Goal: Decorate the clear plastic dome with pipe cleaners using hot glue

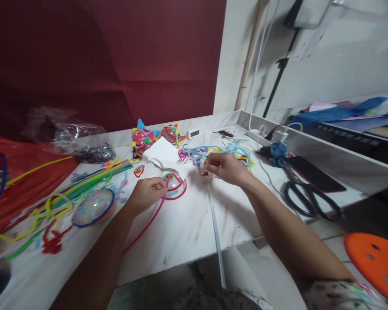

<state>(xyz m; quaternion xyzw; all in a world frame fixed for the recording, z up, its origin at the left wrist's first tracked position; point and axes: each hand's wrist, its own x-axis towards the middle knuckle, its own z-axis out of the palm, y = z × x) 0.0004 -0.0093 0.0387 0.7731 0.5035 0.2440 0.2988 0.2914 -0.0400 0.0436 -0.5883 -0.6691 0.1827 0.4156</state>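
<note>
My left hand is closed on a red pipe cleaner, whose tail trails toward the table's front edge. Just beyond its fingers lies a clear dome with red pipe cleaner around its rim. My right hand has its fingers pinched beside a small clear item with an orange-brown part; whether they grip it is too small to tell. From beneath that item a long pale strip runs down past the table edge. White paper lies behind the dome.
Pipe cleaners and an oval piece with blue edging are at left. Decorated colourful pieces sit at the back. Tangled pipe cleaners lie behind my right hand. Black-handled scissors and a phone are at right, above an orange stool.
</note>
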